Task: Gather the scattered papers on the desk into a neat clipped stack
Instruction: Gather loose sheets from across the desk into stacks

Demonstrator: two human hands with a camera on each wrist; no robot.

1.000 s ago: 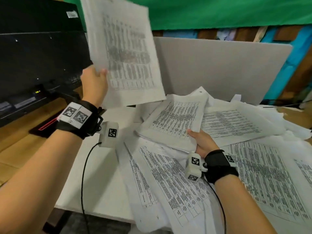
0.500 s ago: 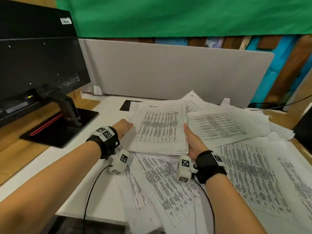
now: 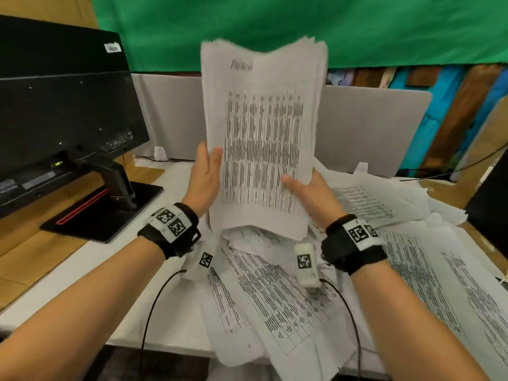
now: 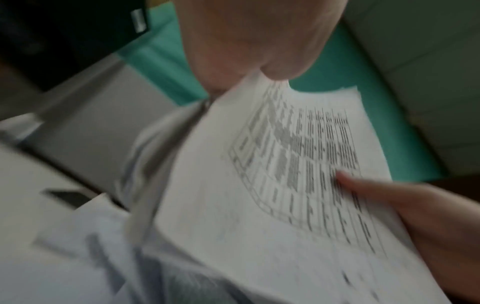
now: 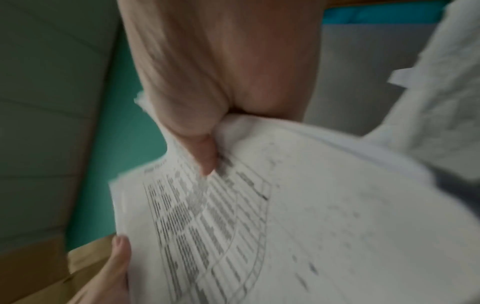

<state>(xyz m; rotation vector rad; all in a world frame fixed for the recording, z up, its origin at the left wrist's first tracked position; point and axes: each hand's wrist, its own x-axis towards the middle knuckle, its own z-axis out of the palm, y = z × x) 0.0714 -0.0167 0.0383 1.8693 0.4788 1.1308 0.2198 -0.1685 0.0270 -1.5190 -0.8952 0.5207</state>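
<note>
A thick stack of printed papers (image 3: 264, 133) stands upright above the desk, its bottom edge just over the loose sheets. My left hand (image 3: 206, 171) grips its left edge, thumb on the front and fingers behind. My right hand (image 3: 310, 191) grips the lower right edge, thumb pressed on the printed face. The blurred left wrist view shows the paper stack (image 4: 259, 185) with the right thumb (image 4: 363, 185) on it. In the right wrist view my thumb pinches the paper stack (image 5: 311, 226). More scattered papers (image 3: 275, 298) cover the desk underneath and to the right (image 3: 417, 270). No clip is in view.
A black monitor (image 3: 63, 105) on a stand with a flat base (image 3: 104, 210) occupies the left. A grey divider panel (image 3: 371, 133) closes the back. Bare white desk (image 3: 170, 312) shows at the front left. A dark object (image 3: 492, 204) sits at the right edge.
A second ago my left hand brought sheets down onto the pile. Half a second ago the stack lay flat between both hands; now both hands have lifted it upright.
</note>
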